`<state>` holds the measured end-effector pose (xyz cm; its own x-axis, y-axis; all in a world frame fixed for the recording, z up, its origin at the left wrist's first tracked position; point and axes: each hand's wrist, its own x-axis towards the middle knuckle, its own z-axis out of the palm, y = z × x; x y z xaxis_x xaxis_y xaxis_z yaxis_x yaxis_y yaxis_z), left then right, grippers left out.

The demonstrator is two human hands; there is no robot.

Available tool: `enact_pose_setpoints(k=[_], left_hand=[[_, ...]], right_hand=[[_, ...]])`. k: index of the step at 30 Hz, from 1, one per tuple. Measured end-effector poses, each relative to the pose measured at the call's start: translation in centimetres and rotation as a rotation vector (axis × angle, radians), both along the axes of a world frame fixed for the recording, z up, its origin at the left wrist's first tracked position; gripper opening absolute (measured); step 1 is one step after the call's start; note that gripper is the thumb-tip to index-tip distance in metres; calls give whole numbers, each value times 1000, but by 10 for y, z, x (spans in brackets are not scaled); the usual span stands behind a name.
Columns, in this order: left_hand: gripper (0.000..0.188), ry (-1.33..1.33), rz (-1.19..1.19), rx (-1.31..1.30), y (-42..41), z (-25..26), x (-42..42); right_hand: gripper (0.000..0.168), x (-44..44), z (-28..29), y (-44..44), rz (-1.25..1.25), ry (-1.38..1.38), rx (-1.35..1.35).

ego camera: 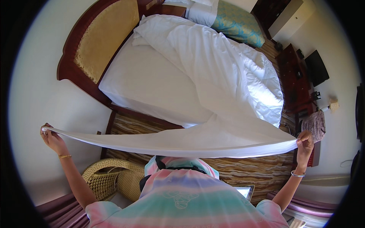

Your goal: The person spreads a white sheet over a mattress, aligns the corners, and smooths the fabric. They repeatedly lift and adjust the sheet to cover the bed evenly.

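Observation:
A white bed sheet or duvet cover (171, 142) is stretched across in front of me, over the floor beside the bed. At the far left my left hand (52, 138) pinches one end of its edge. My right hand (305, 142) grips the other end at the right. The cloth runs on up to the bunched white bedding (205, 59) on the far half of the bed. The near part of the mattress (151, 85) shows a smooth white covering, with the padded headboard (107, 37) at its left.
A wicker chair (112, 162) stands close at lower left. Beyond the bed is another bed with a teal and gold runner (238, 24). A dark red desk (293, 77) and a television (316, 68) line the right wall. Purple curtains (64, 212) hang behind me.

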<state>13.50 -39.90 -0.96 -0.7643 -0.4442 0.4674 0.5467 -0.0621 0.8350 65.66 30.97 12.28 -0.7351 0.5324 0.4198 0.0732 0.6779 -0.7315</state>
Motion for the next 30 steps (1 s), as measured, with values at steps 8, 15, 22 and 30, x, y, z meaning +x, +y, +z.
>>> enact_pose_setpoints(k=[8,15,22,30], left_hand=[[18,8,14,-3,5,11,-4],[19,14,42,8,6,16,-14],[19,-31,32,-70,12,18,-16],[19,-14,130,-334,21,10,5]], right_hand=[[28,-2,-8,0,29,30,-79],[25,-2,-12,2,73,45,-116],[18,-13,-14,-10,-37,-3,-64],[10,-15,-41,-3,-98,-317,169]])
